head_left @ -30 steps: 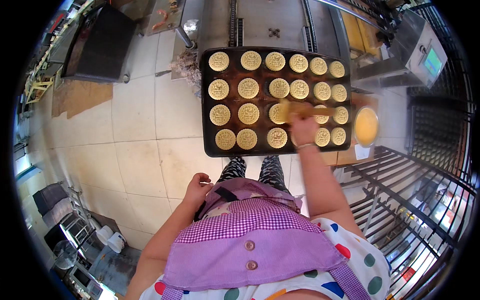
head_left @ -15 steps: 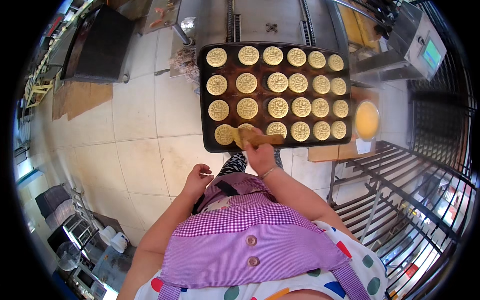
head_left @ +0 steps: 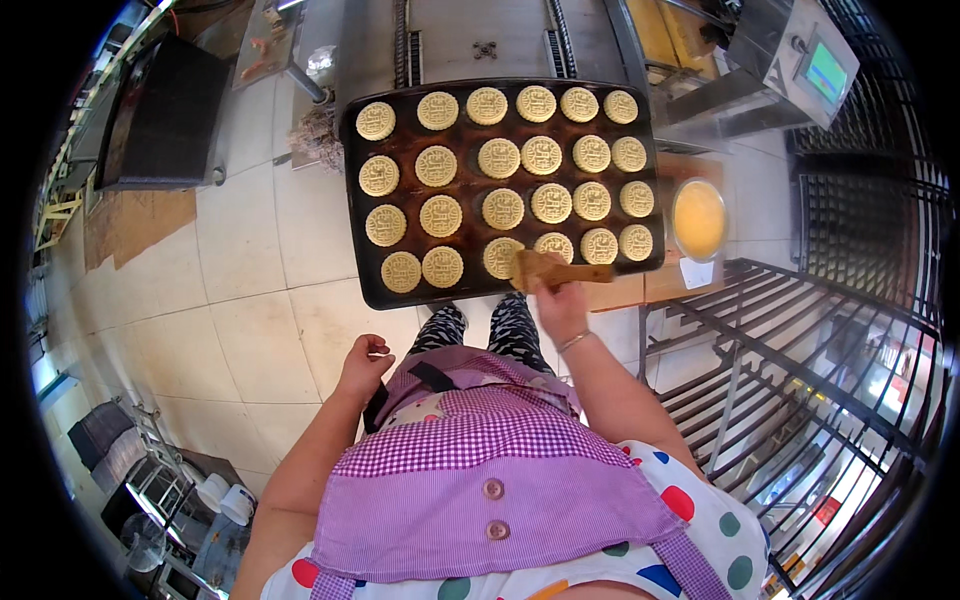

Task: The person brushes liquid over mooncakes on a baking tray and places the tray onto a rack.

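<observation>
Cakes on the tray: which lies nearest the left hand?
The leftmost cake in the picture's bottom row; every other sits farther from the left hand.

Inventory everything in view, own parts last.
Tray: one, dark, upper centre
Round cakes: 24, pale yellow, on tray
Brush: one, tan, tray's near edge
Bowl: one, pale rim, yellow contents, right of tray
Paper slip: one, white, near bowl
Rack: one, black, lower right
Machine: one, grey, upper right
Box: one, black, upper left
Cardboard: count unclear, brown, left floor
Floor tiles: several, beige, left
Apron: one, purple, lower centre
Left grip: one, bare, apart from tray
Right grip: one, bare, on brush
</observation>
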Demonstrator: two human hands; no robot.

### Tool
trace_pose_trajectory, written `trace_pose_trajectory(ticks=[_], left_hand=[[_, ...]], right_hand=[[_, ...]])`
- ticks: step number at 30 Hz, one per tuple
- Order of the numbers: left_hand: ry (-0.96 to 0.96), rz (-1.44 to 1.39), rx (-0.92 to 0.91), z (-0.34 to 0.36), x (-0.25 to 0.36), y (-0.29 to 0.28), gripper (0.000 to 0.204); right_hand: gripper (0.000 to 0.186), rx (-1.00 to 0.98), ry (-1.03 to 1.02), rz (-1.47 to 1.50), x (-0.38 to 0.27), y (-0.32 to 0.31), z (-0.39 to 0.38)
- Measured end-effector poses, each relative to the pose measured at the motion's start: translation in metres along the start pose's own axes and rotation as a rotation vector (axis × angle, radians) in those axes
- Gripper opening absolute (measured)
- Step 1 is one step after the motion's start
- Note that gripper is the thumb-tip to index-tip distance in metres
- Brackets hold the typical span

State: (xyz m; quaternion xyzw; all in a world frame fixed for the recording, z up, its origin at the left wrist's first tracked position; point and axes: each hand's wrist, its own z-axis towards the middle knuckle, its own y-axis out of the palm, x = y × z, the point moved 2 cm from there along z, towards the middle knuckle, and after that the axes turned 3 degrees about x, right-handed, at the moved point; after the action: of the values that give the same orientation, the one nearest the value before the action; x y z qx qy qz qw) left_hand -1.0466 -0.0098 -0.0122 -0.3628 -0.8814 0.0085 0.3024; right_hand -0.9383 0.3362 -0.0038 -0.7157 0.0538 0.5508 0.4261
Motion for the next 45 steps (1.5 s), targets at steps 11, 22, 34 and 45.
trace_pose_trajectory(ticks=[11, 22, 34, 45], left_hand=[[-0.043, -0.077, 0.056, -0.016, -0.025, 0.001, 0.035], [-0.093, -0.348, 0.204, -0.031, -0.058, -0.027, 0.036], [-0.225, -0.512, 0.340, -0.046, -0.119, -0.042, 0.036], [-0.222, -0.510, 0.324, -0.037, -0.082, -0.042, 0.035]], right_hand=[[0.021, 0.314, 0.368, -0.459, 0.114, -0.173, 0.074], [0.031, -0.940, -0.159, -0.405, -0.157, 0.159, 0.031], [0.029, -0.832, -0.405, -0.511, -0.174, 0.228, 0.134], [0.024, -0.817, -0.427, -0.559, -0.167, 0.222, 0.132]])
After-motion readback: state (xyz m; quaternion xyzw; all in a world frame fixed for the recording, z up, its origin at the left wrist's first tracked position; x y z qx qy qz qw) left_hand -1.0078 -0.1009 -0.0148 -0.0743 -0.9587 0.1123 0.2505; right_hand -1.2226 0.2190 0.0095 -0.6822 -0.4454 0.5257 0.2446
